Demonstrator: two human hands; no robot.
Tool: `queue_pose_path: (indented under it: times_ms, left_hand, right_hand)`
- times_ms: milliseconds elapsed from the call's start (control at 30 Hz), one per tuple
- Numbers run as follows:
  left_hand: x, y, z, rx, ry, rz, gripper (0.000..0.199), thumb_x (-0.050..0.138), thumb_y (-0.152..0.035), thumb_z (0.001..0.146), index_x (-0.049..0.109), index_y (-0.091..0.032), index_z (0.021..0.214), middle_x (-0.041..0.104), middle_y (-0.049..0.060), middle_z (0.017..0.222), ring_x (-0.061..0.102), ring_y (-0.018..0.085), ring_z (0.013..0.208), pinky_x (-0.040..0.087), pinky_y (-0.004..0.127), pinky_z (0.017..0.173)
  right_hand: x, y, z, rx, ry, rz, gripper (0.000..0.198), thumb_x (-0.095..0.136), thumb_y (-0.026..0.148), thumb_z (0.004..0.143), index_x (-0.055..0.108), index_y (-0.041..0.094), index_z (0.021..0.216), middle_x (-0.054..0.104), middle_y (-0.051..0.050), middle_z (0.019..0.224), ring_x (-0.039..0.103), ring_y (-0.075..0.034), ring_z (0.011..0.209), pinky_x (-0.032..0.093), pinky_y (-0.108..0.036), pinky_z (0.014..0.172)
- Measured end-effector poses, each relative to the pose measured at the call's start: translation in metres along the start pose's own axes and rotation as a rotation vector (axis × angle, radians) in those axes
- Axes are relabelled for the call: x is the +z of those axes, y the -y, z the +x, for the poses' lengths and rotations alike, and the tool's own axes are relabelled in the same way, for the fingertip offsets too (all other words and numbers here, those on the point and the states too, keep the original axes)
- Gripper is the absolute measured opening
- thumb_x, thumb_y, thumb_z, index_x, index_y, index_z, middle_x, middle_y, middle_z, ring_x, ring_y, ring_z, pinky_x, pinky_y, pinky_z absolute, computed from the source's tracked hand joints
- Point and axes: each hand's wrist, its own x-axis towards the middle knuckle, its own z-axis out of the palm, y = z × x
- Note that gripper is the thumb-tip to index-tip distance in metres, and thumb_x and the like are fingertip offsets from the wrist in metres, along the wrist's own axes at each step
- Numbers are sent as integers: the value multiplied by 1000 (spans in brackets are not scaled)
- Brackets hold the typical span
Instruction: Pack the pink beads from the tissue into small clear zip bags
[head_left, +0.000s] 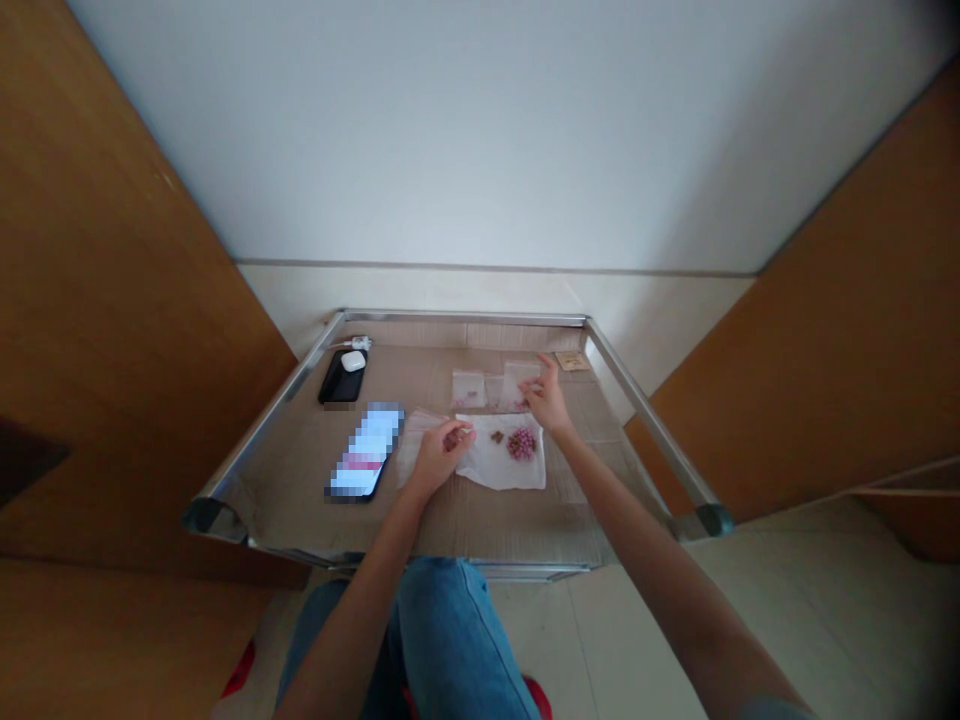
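My left hand (441, 455) is closed, fingertips together, by the left edge of a white paper sheet (487, 470); whatever the fingers hold is too small to make out. Under and beside that hand lie clear plastic bags (412, 440). On the sheet sit a round pile of pink beads (521, 443) and a small brown cluster (497, 437). My right hand (549, 402) is beyond the sheet with its fingers apart, over a clear zip bag (517, 372) that has pink bits at its bottom. Another small bag (469, 388) with pink bits lies to the left.
A brown cardboard-like cover (420, 365) lines the metal-railed cart top (652, 420). At left are a lit phone (367, 450), a black phone (334, 385) with a white earbud case (352, 361), and a white plug (361, 343). A tan packet (572, 361) lies back right.
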Motion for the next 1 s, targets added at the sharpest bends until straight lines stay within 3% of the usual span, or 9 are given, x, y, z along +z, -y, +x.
queue_pose_path:
  times_ms: [233,300,400,500,600,733,800,867,1000]
  left_hand:
    - [2,-7,-6,130,-16,358,20,51,-33,80,63,-19,88,63,0,69,49,9,54,39,22,57]
    - [3,-9,-9,187,-67,387,19,50,-32,80,63,-20,87,63,1,71,50,10,55,40,23,60]
    - [2,-11,-16,253,-165,342,16,54,-32,78,65,-22,82,62,3,69,52,13,60,40,25,66]
    - [1,-16,-23,257,-197,222,14,58,-33,74,66,-22,78,61,4,66,53,16,63,41,28,70]
    - [2,-27,-27,218,-257,71,18,58,-37,73,64,-21,80,61,5,69,53,16,64,42,28,69]
    - [1,-40,-17,52,-623,-341,24,47,-41,79,56,-20,74,53,-1,62,47,10,52,38,23,53]
    - [-4,-40,-10,-96,-794,-621,27,45,-43,77,51,-19,68,47,-3,56,44,8,47,34,20,48]
    - [-12,-33,-5,-149,-850,-709,34,34,-48,79,47,-19,69,42,-5,53,42,7,44,33,19,46]
    - [-20,-16,-7,-335,-773,-998,33,39,-48,75,48,-17,70,45,-5,53,42,5,42,32,17,45]
  right_hand:
    - [17,-1,18,-10,122,-417,62,50,14,73,28,21,131,61,0,77,59,-16,65,45,-27,63]
    - [18,2,16,-93,79,-539,60,53,15,71,34,18,129,63,-5,87,58,-21,82,43,-33,73]
    - [12,6,4,-165,-103,-572,57,55,21,72,39,12,125,59,-14,103,52,-25,96,40,-39,83]
    - [-1,9,-33,-157,-203,-427,52,53,28,76,39,12,123,57,-13,102,52,-23,91,40,-38,81]
    - [-15,11,-90,-145,-136,-358,40,53,33,79,47,15,114,58,-10,99,52,-22,89,40,-37,81]
    - [-25,11,-152,-130,-59,-470,24,51,33,81,55,19,100,60,-7,93,51,-22,88,38,-35,78]
    - [-25,13,-164,-122,-65,-540,18,49,31,82,57,19,93,61,-6,90,51,-22,87,36,-35,78]
    - [-22,17,-166,-122,-80,-586,16,47,29,83,58,19,89,62,-5,88,51,-22,87,34,-34,78]
    - [-16,24,-164,-142,-87,-705,15,46,27,84,59,20,87,63,-5,86,50,-21,85,31,-33,75]
